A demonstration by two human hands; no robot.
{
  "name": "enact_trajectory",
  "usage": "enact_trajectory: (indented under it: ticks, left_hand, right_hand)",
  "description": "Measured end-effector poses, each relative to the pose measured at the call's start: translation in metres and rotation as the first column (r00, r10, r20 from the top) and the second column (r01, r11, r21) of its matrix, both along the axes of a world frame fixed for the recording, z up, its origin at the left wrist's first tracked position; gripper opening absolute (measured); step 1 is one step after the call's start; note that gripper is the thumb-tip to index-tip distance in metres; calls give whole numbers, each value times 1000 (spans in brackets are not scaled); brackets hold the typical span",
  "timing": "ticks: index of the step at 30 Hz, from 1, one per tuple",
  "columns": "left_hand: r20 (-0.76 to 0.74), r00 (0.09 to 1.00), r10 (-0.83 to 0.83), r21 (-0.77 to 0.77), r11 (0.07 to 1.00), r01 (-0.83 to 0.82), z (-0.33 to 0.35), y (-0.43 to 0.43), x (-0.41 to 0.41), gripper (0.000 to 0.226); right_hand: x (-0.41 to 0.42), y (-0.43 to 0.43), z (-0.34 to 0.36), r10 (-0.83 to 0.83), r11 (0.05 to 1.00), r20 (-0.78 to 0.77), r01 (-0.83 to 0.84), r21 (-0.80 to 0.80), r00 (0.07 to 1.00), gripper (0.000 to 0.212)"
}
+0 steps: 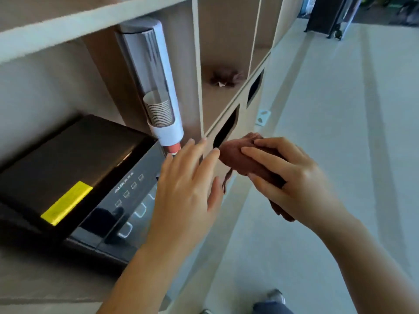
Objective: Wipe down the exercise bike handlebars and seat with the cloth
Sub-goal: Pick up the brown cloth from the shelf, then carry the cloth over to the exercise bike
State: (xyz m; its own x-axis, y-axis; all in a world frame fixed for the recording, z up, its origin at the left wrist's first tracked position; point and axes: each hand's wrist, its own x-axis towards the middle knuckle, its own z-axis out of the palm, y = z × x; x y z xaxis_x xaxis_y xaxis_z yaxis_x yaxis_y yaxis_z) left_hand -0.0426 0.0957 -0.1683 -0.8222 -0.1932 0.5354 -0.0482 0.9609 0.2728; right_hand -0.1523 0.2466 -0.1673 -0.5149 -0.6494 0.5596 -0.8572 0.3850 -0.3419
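While the right grip curls round the bunched cloth, the left grip lies flat and empty just left of it. A loose tail dangling under the right grip could snag the slot beyond, or the cloth may slip out.

I am holding my left hand out flat, palm down, fingers straight and slightly spread. My right hand is gripping a bunched cloth, fingers curled over it, just beside the left fingertips. Both bare forearms are angling forward from below.
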Motion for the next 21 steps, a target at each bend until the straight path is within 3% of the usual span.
enact_trajectory:
  ticks: [9,16,21]
  left_hand:
    - [105,930,-353,53,936,349,-22,124,-97,36]
    - [136,753,-644,77,764,640,-30,283,-161,37]
    - [158,604,-781,68,619,782,-36,392,-178,38]
  right_hand:
    - [-23,153,-23,-424,905,61,425,-2,904,35]
    - [-21,308,-35,-714,694,138,720,8,687,37]
    - [0,400,-38,-874,469,147,883,4,463,34]
